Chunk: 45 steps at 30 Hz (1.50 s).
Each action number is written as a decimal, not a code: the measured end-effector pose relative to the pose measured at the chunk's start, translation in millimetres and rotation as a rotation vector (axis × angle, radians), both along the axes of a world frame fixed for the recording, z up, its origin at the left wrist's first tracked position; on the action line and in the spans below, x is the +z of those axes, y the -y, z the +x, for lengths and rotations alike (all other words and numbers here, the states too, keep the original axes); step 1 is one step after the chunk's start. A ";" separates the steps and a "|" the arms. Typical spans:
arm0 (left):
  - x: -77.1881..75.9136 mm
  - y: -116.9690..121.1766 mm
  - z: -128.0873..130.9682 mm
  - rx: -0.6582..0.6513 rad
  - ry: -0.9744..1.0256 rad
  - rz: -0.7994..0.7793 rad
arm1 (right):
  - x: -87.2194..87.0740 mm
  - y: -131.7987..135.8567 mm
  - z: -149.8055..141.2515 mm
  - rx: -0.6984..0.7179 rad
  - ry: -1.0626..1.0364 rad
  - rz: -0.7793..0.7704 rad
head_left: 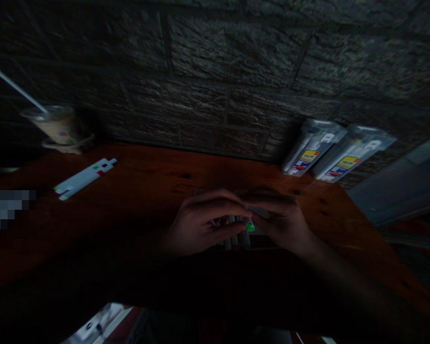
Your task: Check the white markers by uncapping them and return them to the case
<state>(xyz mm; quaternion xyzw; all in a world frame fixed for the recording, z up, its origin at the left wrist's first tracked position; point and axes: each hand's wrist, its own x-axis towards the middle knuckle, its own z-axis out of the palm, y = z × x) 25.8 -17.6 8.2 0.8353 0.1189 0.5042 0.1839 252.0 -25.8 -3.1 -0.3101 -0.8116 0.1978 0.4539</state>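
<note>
- Wall (208,110) of rough dark blocks, rising along the far edge of the table (146,181).
- Table of reddish-brown wood, dimly lit.
- Clear boxes (354,153), two, with yellow and blue labels, upright side by side at the table's far right.
- Left hand (204,220), over the table's near middle, fingers bent and narrowly spaced; whether they grip anything cannot be told.
- Right hand (284,222), also over the table's near middle, its fingertips drawn in to meet the left's; its grip cannot be told.
- Cup (59,126) with a pale straw (19,91), at the table's far left.
- White sticks (84,179), lying together on the table's left part.
- Pens (235,239), in a row beneath the hands, at the table's near middle.
- Green tip (250,227), just beneath the meeting fingertips, over the table's near middle.
</note>
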 end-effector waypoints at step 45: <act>-4.2 -3.4 -1.0 0.167 0.081 -0.097 | -6.1 -5.3 4.5 -0.102 0.103 -0.098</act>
